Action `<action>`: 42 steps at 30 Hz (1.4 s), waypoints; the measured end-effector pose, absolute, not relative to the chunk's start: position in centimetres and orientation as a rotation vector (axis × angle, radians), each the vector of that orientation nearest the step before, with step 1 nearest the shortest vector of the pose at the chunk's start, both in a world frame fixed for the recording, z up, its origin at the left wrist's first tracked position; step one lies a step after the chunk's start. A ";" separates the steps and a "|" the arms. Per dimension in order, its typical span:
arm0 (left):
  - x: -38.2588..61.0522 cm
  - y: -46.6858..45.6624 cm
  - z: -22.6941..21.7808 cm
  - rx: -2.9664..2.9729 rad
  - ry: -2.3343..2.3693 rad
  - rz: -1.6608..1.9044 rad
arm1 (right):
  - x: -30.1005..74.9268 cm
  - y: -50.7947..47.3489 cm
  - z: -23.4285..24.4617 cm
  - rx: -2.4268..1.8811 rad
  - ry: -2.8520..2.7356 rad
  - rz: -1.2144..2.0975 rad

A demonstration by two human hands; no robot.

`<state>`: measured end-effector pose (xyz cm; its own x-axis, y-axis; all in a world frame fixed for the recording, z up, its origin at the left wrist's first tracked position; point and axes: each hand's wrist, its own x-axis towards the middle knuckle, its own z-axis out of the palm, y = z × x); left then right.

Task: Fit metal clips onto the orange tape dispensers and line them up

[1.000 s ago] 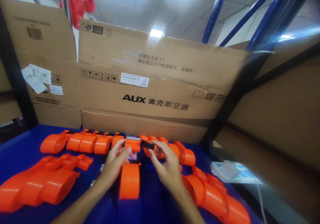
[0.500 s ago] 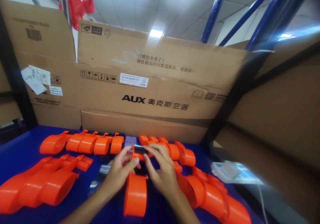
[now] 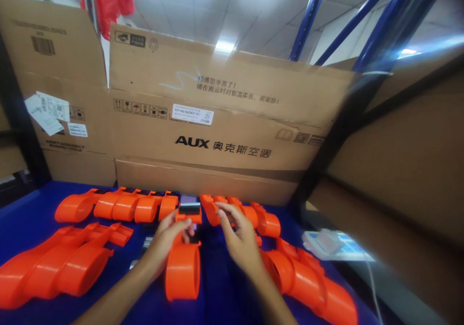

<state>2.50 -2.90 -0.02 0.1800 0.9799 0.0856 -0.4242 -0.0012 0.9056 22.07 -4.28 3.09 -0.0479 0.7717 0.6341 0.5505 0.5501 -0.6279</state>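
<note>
My left hand (image 3: 165,245) is closed on the neck of an orange plastic tape dispenser (image 3: 183,272), with its thumb across the near side. The dispenser's round hoop hangs below the hand. At its upper end is a dark plate (image 3: 190,210) with a pale, shiny edge. To the right, my right hand (image 3: 239,235) is apart from the dispenser, its fingers curved and holding nothing visible. Several more orange dispensers (image 3: 125,209) stand in a row behind my left hand, some with dark pieces at their tops.
Nested orange dispensers lie at left (image 3: 85,272) and right (image 3: 308,281) on the blue tabletop (image 3: 217,291). A phone (image 3: 188,199) is at the back. A cardboard sheet (image 3: 224,122) walls the far side. A plastic case (image 3: 335,245) sits at right, beside a white cable (image 3: 375,286).
My right hand has come off the dispenser's top and moved slightly right. My left hand has shifted the dispenser a little left and turned its plate more into view.
</note>
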 end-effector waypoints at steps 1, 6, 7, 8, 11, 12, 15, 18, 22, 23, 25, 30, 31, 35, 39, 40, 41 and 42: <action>2.4 -2.7 0.0 0.995 0.742 1.287 | 22.4 -4.0 2.8 -1.180 -1.764 0.254; 2.0 -2.3 -0.1 1.010 0.763 1.305 | 22.5 -3.5 0.9 -1.471 -2.086 0.086; 2.0 -2.4 -0.1 1.021 0.763 1.301 | 22.2 -3.5 0.5 -1.521 -2.126 0.057; 2.0 -2.4 -0.1 1.033 0.762 1.295 | 22.0 -3.6 0.3 -1.565 -2.156 0.035; 2.0 -2.5 -0.2 1.062 0.749 1.285 | 21.3 -3.6 0.0 -1.643 -2.199 -0.001; 2.1 -2.5 -0.2 1.072 0.743 1.285 | 21.2 -3.6 -0.1 -1.658 -2.210 -0.006; 2.1 -2.5 -0.4 1.095 0.726 1.287 | 21.0 -3.4 -0.1 -1.728 -2.230 -0.014; 2.1 -2.4 -0.5 1.109 0.718 1.280 | 21.0 -3.2 -0.5 -1.797 -2.212 -0.018; 2.1 -2.3 -0.6 1.112 0.734 1.280 | 20.9 -3.2 -0.7 -1.854 -2.165 0.036; 2.1 -2.3 -0.6 1.112 0.736 1.284 | 21.0 -3.2 -0.7 -1.868 -2.156 0.056; 2.1 -2.3 -0.5 1.113 0.735 1.287 | 21.1 -3.4 -0.4 -1.879 -2.145 0.092; 2.0 -2.2 -0.6 1.107 0.738 1.281 | 21.8 -3.8 0.4 -1.733 -2.106 0.161; 2.0 -2.1 -0.6 1.104 0.739 1.282 | 21.9 -3.8 0.5 -1.675 -2.091 0.186; 2.0 -2.0 -0.6 1.085 0.743 1.294 | 22.4 -3.4 0.9 -1.442 -1.929 0.345; 2.1 -2.1 -0.5 1.052 0.763 1.284 | 22.2 -3.3 1.1 -1.207 -1.688 0.630; 2.1 -2.1 -0.5 1.049 0.763 1.277 | 22.0 -3.4 1.2 -1.145 -1.628 0.695; 2.1 -2.2 -0.5 1.051 0.761 1.271 | 21.8 -3.5 1.3 -1.088 -1.575 0.746; 2.1 -2.2 -0.4 1.060 0.758 1.267 | 21.7 -3.6 1.5 -1.040 -1.531 0.777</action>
